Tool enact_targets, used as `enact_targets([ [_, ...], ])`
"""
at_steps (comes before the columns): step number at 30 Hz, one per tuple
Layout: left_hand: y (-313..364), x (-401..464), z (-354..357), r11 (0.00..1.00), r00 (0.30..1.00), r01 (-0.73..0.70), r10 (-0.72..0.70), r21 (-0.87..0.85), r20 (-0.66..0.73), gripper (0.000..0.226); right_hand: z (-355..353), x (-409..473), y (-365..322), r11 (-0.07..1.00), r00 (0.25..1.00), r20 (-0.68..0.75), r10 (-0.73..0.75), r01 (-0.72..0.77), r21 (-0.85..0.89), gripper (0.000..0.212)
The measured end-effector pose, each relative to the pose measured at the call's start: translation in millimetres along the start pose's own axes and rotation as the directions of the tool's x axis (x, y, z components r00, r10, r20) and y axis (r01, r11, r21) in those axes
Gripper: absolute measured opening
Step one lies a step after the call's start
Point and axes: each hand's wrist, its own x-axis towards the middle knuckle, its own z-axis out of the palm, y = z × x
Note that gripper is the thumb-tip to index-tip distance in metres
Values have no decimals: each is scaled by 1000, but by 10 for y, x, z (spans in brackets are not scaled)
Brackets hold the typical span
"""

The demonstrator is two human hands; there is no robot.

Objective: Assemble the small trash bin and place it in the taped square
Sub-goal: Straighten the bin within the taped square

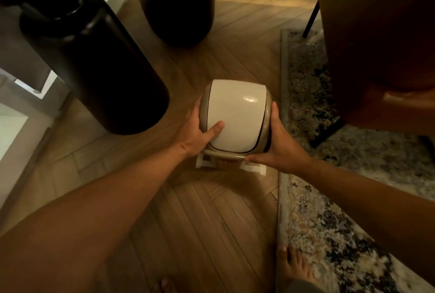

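Note:
A small trash bin [237,113] with a white swing lid in a beige rim stands upright over the wooden floor. My left hand [195,136] grips its left side, thumb resting on the lid. On the right side, my right hand [280,146] holds the rim, thumb along the near edge. White tape [255,168] marking a square shows on the floor under the bin's near edge. The bin's body and most of the square are hidden below the lid. I cannot tell whether the bin touches the floor.
A large dark vase [94,64] stands close to the left, a second dark one [176,2] behind. A patterned rug [329,222] borders the right, with a brown leather chair [381,45] on it. My bare feet [294,266] are near the bottom edge.

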Motion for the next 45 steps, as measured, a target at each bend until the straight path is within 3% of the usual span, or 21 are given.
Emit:
enact_targets([
  [16, 119, 1260, 22, 998, 999, 51, -51, 44, 3, 106, -547, 1146, 231, 998, 998, -38, -41, 40, -41, 162],
  [23, 128, 1524, 8, 995, 998, 69, -69, -66, 7, 110, -646, 1460, 287, 998, 998, -52, -36, 33, -59, 162],
  [26, 77, 1547, 41, 989, 994, 107, -107, -98, 5, 120, -626, 1550, 336, 1000, 999, -37, 5, -5, -7, 153],
  [30, -53, 1538, 17, 994, 993, 103, -102, -23, 59, 133, -563, 1627, 410, 997, 999, 8, 33, -33, 74, 133],
  [34, -131, 1548, -52, 997, 984, 72, -74, 22, 161, 137, -529, 1652, 509, 987, 995, 49, 84, -90, 133, 132],
  [45, -80, 1659, -309, 975, 965, 100, -144, 199, 220, 127, -583, 1720, 476, 954, 962, 86, 261, -270, 132, 130],
])
